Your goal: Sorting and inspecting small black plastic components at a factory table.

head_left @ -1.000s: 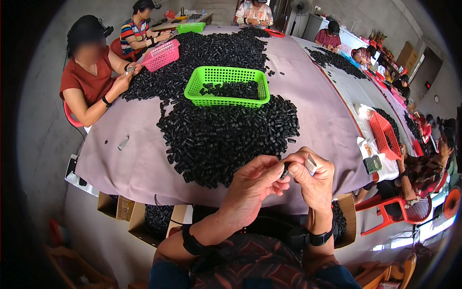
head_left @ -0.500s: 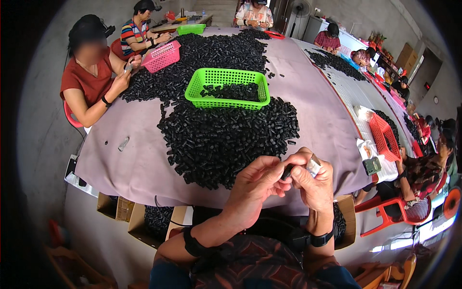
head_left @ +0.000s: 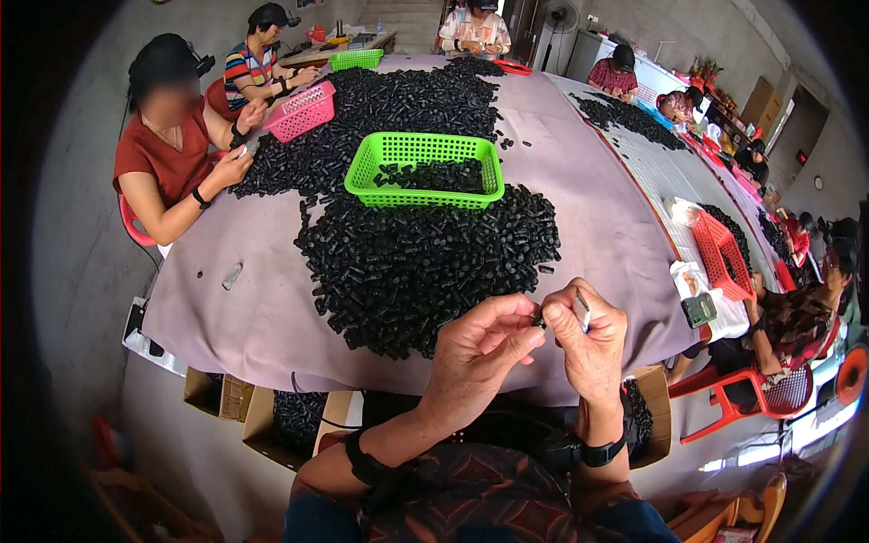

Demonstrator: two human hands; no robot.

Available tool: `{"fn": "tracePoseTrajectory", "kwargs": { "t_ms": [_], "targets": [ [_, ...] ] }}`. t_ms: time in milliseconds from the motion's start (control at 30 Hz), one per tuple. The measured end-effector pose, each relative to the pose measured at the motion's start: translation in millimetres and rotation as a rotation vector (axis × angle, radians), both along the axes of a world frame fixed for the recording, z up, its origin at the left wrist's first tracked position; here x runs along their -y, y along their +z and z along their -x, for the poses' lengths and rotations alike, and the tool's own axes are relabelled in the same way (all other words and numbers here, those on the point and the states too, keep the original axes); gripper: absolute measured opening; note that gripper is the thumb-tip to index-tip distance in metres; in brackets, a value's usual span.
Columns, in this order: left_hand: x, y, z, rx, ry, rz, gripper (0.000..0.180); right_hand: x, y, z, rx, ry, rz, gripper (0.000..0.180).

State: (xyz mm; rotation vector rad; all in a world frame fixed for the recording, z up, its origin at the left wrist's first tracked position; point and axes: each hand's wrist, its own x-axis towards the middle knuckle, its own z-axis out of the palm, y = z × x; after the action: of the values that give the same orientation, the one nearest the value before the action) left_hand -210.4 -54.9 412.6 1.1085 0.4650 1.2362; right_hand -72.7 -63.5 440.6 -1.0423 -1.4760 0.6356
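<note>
Here both hands' fingers (head_left: 523,333) pinch closed on one small black cap (head_left: 539,320).

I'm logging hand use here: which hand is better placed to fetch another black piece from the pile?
Probably the left hand: it lies closer to the pile of black pieces and pinches only a small black piece, while the right hand grips a thin metal tool.

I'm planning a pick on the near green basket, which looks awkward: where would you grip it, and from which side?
Grip the green basket by its near long rim, coming from the person's side over the black pile. It sits upright with an open top and flared lattice walls, so that rim is exposed; the black pieces inside lie low, leaving it free. Both hands are busy.
</note>
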Motion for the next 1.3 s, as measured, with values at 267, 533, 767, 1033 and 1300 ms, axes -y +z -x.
{"fn": "tracePoseTrajectory", "kwargs": {
  "t_ms": [267,533,767,1033,1300],
  "targets": [
    [-1,1,2,0.117,-0.074,0.135,0.019,0,-4,-6,-0.27,0.135,0.151,0.015],
    [-3,1,4,0.179,-0.131,0.17,0.015,2,3,0,-0.329,0.234,0.191,0.013],
    [-5,0,5,0.211,-0.257,0.278,0.012,-2,-2,-4,-0.347,0.232,0.171,0.009],
    [-1,3,5,0.248,-0.283,0.316,0.013,-4,-8,-6,-0.287,0.182,0.109,0.009],
    [-4,3,8,0.224,-0.348,0.398,0.023,-1,-4,-2,-0.127,0.096,0.035,0.009]
  ]
}}
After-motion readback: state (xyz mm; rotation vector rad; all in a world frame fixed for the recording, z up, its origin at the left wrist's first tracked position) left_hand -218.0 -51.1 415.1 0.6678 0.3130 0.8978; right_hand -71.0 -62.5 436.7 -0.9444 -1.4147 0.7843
